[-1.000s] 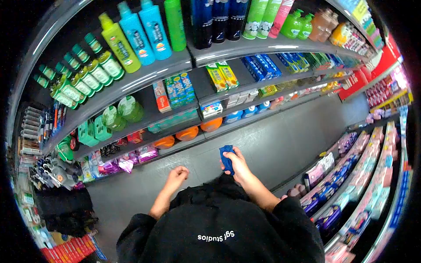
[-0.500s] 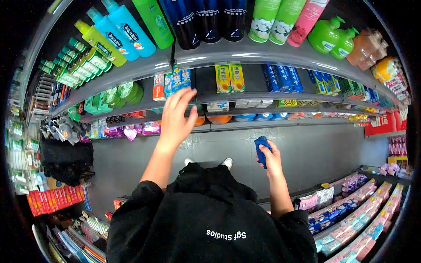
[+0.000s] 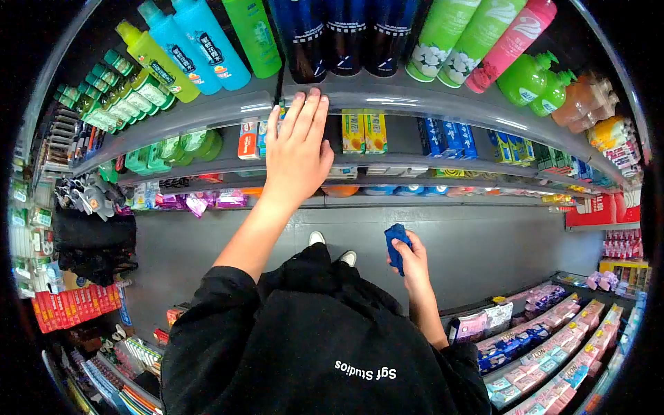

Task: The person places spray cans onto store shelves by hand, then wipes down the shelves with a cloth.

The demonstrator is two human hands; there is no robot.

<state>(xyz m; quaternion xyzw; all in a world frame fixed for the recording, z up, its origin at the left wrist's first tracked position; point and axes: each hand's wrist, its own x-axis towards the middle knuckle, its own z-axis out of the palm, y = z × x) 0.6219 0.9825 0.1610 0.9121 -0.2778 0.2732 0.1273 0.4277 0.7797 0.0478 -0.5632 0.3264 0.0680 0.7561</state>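
My left hand (image 3: 299, 149) is spread flat, its fingertips at the front edge of the upper shelf (image 3: 387, 97), below the dark blue cans (image 3: 344, 41). Behind it, small toothpaste-like boxes (image 3: 249, 140) are partly hidden. Yellow-green boxes (image 3: 364, 131) stand just right of this hand on the shelf beneath. Lower right, over the grey floor, my right hand (image 3: 413, 259) is closed around a crumpled dark blue cloth-like item (image 3: 395, 247).
Green, blue and pink bottles (image 3: 508, 45) line the upper shelf. Racks of small packs (image 3: 539, 346) curve round at the lower right. Black cloth goods (image 3: 95, 238) hang at the left. Two white shoes (image 3: 317, 238) stand on the grey floor (image 3: 207, 256).
My left hand has risen from low near my body to the upper shelf's edge, its fingers now spread. My right hand still holds the blue item, first moving right, then slightly back left.
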